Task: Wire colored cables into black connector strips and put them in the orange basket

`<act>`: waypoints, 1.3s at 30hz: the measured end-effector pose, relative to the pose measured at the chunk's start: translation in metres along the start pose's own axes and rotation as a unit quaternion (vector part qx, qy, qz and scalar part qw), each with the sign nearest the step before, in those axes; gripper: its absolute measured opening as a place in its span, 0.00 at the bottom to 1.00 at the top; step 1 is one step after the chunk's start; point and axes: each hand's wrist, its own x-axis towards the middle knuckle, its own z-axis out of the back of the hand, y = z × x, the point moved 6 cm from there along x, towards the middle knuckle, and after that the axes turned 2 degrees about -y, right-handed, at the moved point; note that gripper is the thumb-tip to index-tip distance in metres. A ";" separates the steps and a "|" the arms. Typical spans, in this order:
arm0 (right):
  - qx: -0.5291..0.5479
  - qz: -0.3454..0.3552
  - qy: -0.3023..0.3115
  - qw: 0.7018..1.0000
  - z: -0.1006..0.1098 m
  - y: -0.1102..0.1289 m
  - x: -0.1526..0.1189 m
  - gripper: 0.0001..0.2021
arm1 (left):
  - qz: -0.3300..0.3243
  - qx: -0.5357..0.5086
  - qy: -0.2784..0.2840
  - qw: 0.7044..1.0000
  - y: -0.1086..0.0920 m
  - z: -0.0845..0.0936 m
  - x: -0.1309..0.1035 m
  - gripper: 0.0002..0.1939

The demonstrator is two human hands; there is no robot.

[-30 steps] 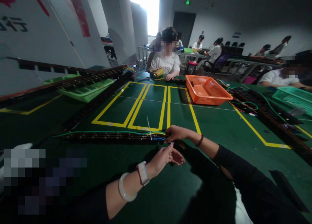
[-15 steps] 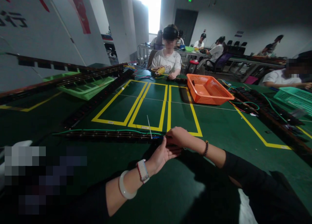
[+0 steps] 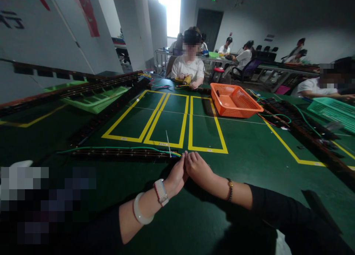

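My left hand (image 3: 176,176) and my right hand (image 3: 199,170) meet fingertip to fingertip at the near side of the green table. Both are closed around the end of a short bundle of coloured wires (image 3: 176,155); the wire tips are hidden by the fingers. The bundle comes out of the right end of a long dark strip (image 3: 111,153), along which a green wire (image 3: 94,149) runs. A white cable tie (image 3: 168,142) is around the bundle near that end, its tail pointing up.
Yellow tape rectangles (image 3: 165,144) mark the table ahead. An orange basket (image 3: 235,112) stands beyond at the right, green baskets (image 3: 97,107) (image 3: 332,111) at either side. More dark strips (image 3: 111,114) lie left and right. A co-worker (image 3: 188,68) sits opposite.
My right hand has turned and its fingers have curled in against my left fingertips. Yellow wire now shows beside the blue at the strip's end. The view has shifted slightly.
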 end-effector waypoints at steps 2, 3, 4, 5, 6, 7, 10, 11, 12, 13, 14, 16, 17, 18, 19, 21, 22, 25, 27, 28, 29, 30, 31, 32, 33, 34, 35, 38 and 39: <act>0.016 -0.002 -0.009 1.000 0.003 -0.004 -0.004 0.19 | -0.003 0.007 -0.007 1.000 -0.001 -0.001 -0.001 0.09; 0.037 -0.001 -0.014 0.999 0.006 -0.007 -0.006 0.19 | -0.005 0.003 -0.010 1.000 -0.001 -0.002 -0.002 0.07; 0.064 -0.004 -0.019 0.998 0.010 -0.012 -0.009 0.18 | -0.006 -0.004 -0.010 1.000 -0.001 -0.002 -0.001 0.06; 0.095 -0.014 -0.027 0.995 0.014 -0.019 -0.012 0.17 | -0.008 -0.013 -0.008 1.000 -0.001 -0.002 0.000 0.06; 0.125 -0.032 -0.037 0.991 0.019 -0.027 -0.015 0.15 | -0.010 -0.021 0.002 1.000 -0.001 -0.003 0.001 0.06; 0.150 -0.054 -0.047 0.986 0.024 -0.035 -0.019 0.13 | -0.012 -0.026 0.016 0.999 -0.001 -0.004 0.002 0.07; 0.176 -0.091 -0.079 0.977 0.033 -0.048 -0.031 0.10 | -0.019 -0.007 0.067 0.998 0.000 -0.005 0.005 0.08; 0.172 -0.087 -0.085 0.977 0.034 -0.047 -0.035 0.09 | -0.021 0.006 0.077 0.997 0.001 -0.005 0.006 0.09; 0.167 -0.081 -0.087 0.979 0.032 -0.045 -0.038 0.09 | -0.022 0.018 0.084 0.996 0.001 -0.004 0.006 0.10; 0.161 -0.076 -0.086 0.980 0.029 -0.041 -0.040 0.09 | -0.023 0.027 0.088 0.996 0.002 -0.004 0.007 0.11; 0.156 -0.071 -0.080 0.982 0.025 -0.037 -0.042 0.09 | -0.025 0.033 0.091 0.995 0.002 -0.003 0.008 0.12; 0.141 -0.067 -0.058 0.986 0.016 -0.029 -0.044 0.08 | -0.030 0.039 0.095 0.994 0.002 -0.003 0.009 0.14; 0.132 -0.066 -0.041 0.988 0.011 -0.026 -0.044 0.08 | -0.034 0.040 0.096 0.994 0.002 -0.003 0.009 0.14; 0.124 -0.066 -0.019 0.990 0.006 -0.022 -0.043 0.08 | -0.038 0.041 0.097 0.994 0.002 -0.003 0.009 0.14; 0.117 -0.067 0.005 0.991 0.003 -0.020 -0.041 0.08 | -0.040 0.041 0.100 0.993 0.001 -0.003 0.009 0.14; 0.122 -0.083 0.049 0.988 0.000 -0.019 -0.037 0.10 | -0.040 0.040 0.100 0.993 0.001 -0.004 0.008 0.14; 0.137 -0.097 0.066 0.984 0.001 -0.021 -0.035 0.11 | -0.038 0.040 0.095 0.994 0.001 -0.004 0.007 0.13; 0.207 -0.146 0.099 0.962 0.008 -0.034 -0.031 0.11 | -0.031 0.035 0.072 0.996 0.002 -0.003 0.005 0.13; 0.234 -0.171 0.106 0.951 0.013 -0.048 -0.030 0.09 | -0.032 0.024 0.063 0.997 0.002 -0.002 0.005 0.13; 0.238 -0.182 0.103 0.949 0.015 -0.056 -0.030 0.09 | -0.035 0.021 0.062 0.997 0.002 -0.003 0.005 0.14; 0.238 -0.191 0.096 0.948 0.016 -0.064 -0.029 0.10 | -0.038 0.022 0.064 0.997 0.002 -0.003 0.005 0.14; 0.235 -0.198 0.086 0.948 0.016 -0.072 -0.027 0.10 | -0.042 0.025 0.068 0.996 0.002 -0.004 0.005 0.14; 0.231 -0.205 0.076 0.948 0.015 -0.079 -0.025 0.11 | -0.045 0.031 0.074 0.996 0.002 -0.004 0.005 0.13; 0.227 -0.212 0.067 0.948 0.013 -0.086 -0.022 0.12 | -0.045 0.038 0.081 0.995 0.002 -0.005 0.005 0.13; 0.223 -0.219 0.059 0.948 0.009 -0.093 -0.018 0.12 | -0.044 0.043 0.084 0.995 0.002 -0.005 0.005 0.12; 0.221 -0.223 0.054 0.948 0.005 -0.098 -0.014 0.12 | -0.040 0.047 0.086 0.994 0.002 -0.005 0.005 0.12; 0.220 -0.226 0.051 0.948 -0.001 -0.102 -0.008 0.12 | -0.036 0.052 0.087 0.994 0.002 -0.005 0.005 0.12; 0.218 -0.225 0.063 0.948 -0.022 -0.108 0.009 0.12 | -0.029 0.065 0.087 0.994 0.002 -0.004 0.004 0.13; 0.215 -0.224 0.072 0.948 -0.030 -0.108 0.014 0.12 | -0.030 0.066 0.089 0.993 0.002 -0.004 0.004 0.14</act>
